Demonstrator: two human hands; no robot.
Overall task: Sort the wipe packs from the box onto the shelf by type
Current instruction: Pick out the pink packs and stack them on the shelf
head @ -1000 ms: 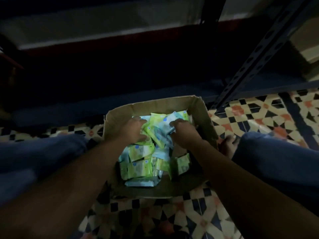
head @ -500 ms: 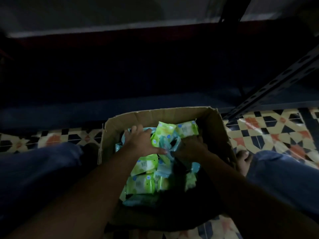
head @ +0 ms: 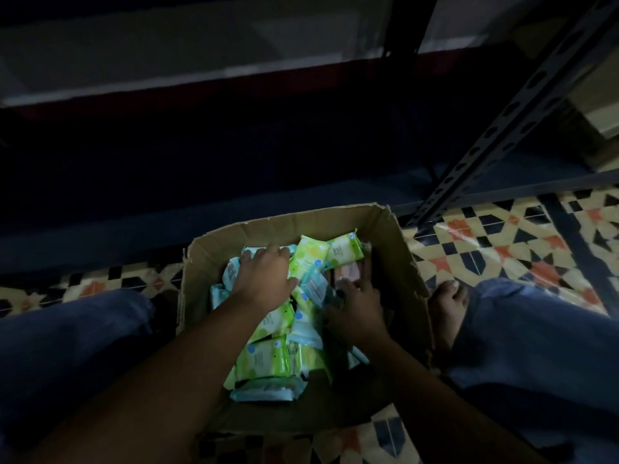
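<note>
Both hands were in the cardboard box [head: 395,249] picking through mixed wipe packs [head: 268,360]: the left hand [head: 264,279] lay open on them, the right hand [head: 358,306] had an unclear grip, and next seemingly came lifting one type to the dark shelf [head: 234,182].

Shelf [head: 301,155] interior lost in darkness, pack labels [head: 264,356] unreadable
</note>
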